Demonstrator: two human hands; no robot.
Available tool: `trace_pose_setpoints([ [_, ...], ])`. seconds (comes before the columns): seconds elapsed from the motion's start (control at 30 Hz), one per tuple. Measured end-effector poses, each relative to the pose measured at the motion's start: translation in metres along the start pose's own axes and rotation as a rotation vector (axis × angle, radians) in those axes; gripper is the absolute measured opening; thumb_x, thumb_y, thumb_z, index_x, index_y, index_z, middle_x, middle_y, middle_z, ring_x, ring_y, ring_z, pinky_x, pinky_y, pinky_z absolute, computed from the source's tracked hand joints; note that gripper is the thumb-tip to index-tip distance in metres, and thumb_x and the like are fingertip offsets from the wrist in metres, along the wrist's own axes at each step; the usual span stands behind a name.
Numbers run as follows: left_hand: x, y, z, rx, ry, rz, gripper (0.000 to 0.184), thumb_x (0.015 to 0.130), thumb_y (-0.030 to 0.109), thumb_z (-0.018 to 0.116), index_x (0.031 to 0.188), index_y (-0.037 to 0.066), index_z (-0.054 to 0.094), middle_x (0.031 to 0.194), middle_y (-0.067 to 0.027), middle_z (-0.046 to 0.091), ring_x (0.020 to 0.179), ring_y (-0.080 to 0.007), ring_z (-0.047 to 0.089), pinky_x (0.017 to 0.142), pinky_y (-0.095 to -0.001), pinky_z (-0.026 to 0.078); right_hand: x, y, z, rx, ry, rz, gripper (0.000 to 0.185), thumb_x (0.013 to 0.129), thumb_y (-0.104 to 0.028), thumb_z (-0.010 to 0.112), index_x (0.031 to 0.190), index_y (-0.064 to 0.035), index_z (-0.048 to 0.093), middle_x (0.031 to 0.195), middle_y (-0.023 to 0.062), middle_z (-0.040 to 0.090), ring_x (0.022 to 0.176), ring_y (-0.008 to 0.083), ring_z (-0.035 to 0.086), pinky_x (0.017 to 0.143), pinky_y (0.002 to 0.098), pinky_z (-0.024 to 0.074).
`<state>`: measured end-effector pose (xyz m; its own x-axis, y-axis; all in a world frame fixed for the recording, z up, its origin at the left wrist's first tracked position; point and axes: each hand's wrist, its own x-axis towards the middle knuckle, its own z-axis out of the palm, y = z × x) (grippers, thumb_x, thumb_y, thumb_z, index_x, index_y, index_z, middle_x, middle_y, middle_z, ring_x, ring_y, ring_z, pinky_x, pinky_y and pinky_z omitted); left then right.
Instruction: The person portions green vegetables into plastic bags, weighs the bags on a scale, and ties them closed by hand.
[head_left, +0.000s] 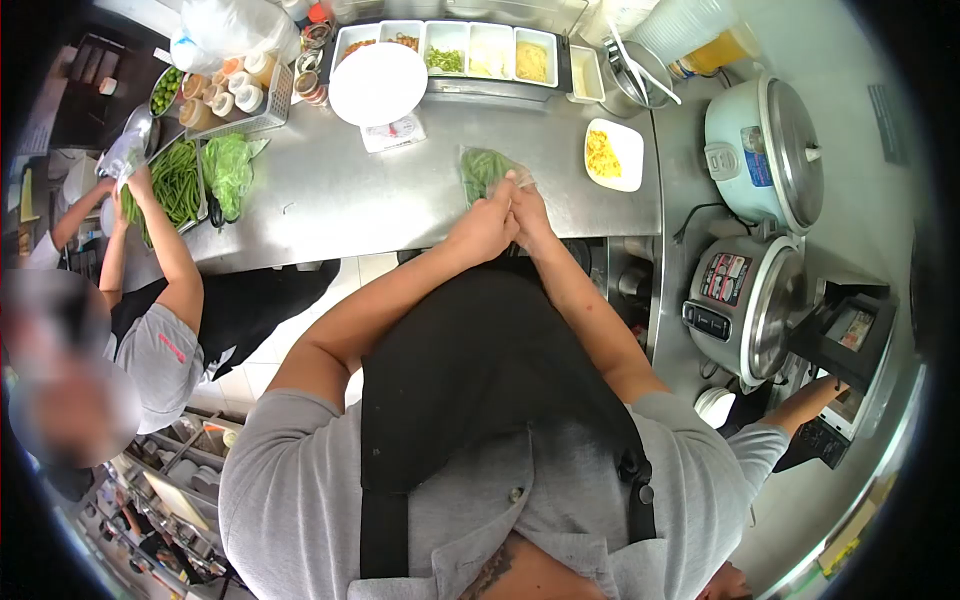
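Note:
A clear plastic bag of green vegetables [482, 170] lies on the steel counter, its gathered neck toward me. My left hand [484, 232] is closed on that neck. Pressed close beside it, my right hand [530, 210] also has its fingers closed on the twisted end of the bag. The fingertips of both hands meet, and part of the grip is hidden. Beyond the bag, a white plate [378, 84] rests on a small scale [394, 134]. To the right sits a white square bowl [628, 160] with chopped yellow food.
White containers of toppings [490, 52] line the back. Left are a bottle basket [240, 118], long green beans [176, 178] and a green bag [230, 172]. A co-worker's arm [168, 232] reaches there. Two rice cookers [765, 150] stand right, near another person's arm [810, 405].

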<state>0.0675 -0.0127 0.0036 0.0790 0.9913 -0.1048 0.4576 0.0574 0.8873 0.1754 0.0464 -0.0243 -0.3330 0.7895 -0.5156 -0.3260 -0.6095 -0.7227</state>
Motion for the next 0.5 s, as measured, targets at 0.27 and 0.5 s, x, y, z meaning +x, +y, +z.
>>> trace_pose_setpoints([
  [0.27, 0.013, 0.011, -0.031, -0.428, 0.020, -0.219, 0.030, 0.091, 0.003, 0.056, 0.118, 0.002, 0.043, 0.063, -0.0060, 0.055, 0.052, -0.0131, 0.055, 0.046, -0.0312, 0.043, -0.015, -0.037, -0.012, -1.574, -0.120, -0.352, 0.023, 0.095, -0.012, 0.058, 0.108, 0.0054, 0.065, 0.106, 0.0292, 0.068, 0.098, 0.0416, 0.067, 0.087, 0.0474, 0.0539],
  [0.5, 0.033, 0.007, -0.052, -0.691, -0.019, -0.265, 0.028, 0.091, -0.002, 0.054, 0.116, 0.002, 0.043, 0.061, -0.0009, 0.049, 0.047, -0.0118, 0.048, 0.042, -0.0286, 0.040, -0.032, -0.091, -0.012, -1.834, -0.293, -0.259, 0.026, 0.096, -0.014, 0.050, 0.097, 0.0038, 0.070, 0.089, 0.0247, 0.071, 0.084, 0.0454, 0.069, 0.077, 0.0511, 0.0552],
])
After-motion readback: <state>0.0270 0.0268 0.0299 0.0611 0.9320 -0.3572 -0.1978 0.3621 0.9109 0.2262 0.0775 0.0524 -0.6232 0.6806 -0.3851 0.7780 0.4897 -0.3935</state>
